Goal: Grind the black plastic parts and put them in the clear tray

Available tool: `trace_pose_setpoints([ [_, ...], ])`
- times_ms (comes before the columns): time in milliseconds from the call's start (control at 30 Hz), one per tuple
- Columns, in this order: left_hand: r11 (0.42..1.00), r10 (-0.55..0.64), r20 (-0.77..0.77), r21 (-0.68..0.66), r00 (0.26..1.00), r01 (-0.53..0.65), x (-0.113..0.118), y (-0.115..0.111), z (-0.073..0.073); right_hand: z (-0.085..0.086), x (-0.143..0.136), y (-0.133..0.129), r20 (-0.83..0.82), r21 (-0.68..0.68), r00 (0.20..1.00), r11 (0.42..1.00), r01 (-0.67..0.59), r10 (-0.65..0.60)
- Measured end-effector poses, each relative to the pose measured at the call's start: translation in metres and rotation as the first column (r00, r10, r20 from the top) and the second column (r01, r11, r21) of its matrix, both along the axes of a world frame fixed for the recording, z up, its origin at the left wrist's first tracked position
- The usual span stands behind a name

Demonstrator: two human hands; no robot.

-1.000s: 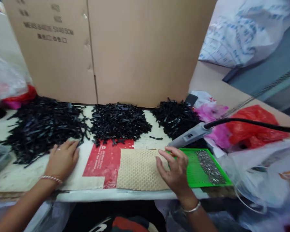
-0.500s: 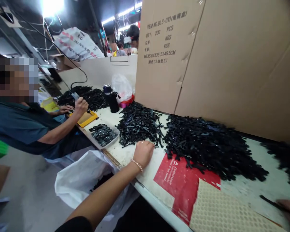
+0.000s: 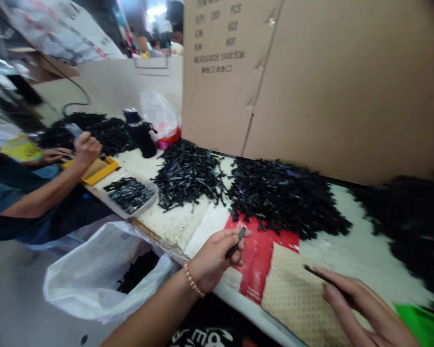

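My left hand (image 3: pixel 211 255), with a beaded bracelet at the wrist, is over the red printed sheet (image 3: pixel 252 270). Its fingers are closed on a small black strip-like piece (image 3: pixel 240 235). Over the textured beige mat (image 3: pixel 296 294), my right hand (image 3: pixel 365 308) pinches a thin dark stick-like piece (image 3: pixel 320 274) between thumb and fingers; its tip points left, and I cannot make out its kind. Beyond the hands lie a heap of black strip-like pieces (image 3: pixel 190 176) and a larger heap of dark pieces (image 3: pixel 285 200).
A tall cardboard box (image 3: pixel 329 96) stands behind the heaps. Another dark heap (image 3: pixel 415 231) lies right, above a green object (image 3: pixel 423 325). Leftward are a clear tray (image 3: pixel 152 200) of pieces, a dark bottle (image 3: pixel 143 137), a white sack (image 3: pixel 75 299), and a co-worker's hand (image 3: pixel 88 149) above a yellow tray (image 3: pixel 112 166).
My left hand has come back from the edge of the strip heap, and a black piece now shows in its fingers. My right hand has moved further into view over the mat.
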State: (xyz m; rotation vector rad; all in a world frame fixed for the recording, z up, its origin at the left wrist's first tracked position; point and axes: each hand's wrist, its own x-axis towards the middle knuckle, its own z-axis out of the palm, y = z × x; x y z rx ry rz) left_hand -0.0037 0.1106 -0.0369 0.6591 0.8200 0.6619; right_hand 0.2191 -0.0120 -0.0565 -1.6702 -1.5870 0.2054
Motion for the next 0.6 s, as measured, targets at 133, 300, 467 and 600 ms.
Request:
trace_pose_setpoints([
  [133, 0.99, -0.051, 0.135, -0.122, 0.99, 0.068, 0.012, -0.029, 0.01, 0.023, -0.032, 0.001, -0.157, 0.066, 0.987, 0.997, 0.039, -0.029],
  [300, 0.981, -0.148, 0.125, -0.107, 0.981, 0.162, 0.018, -0.041, 0.016, 0.025, -0.047, -0.007, -0.248, 0.142, 0.968, 0.99, -0.003, 0.039],
  [467, 0.984, -0.124, 0.142, -0.108, 0.982, 0.14, 0.02, -0.049, 0.02, 0.03, -0.051, -0.013, -0.153, 0.219, 0.981, 0.972, -0.088, 0.123],
  [600, 0.983, -0.125, 0.14, -0.115, 0.982, 0.142, 0.021, -0.055, 0.025, 0.03, -0.052, -0.013, -0.018, 0.173, 0.974, 0.96, -0.219, 0.225],
])
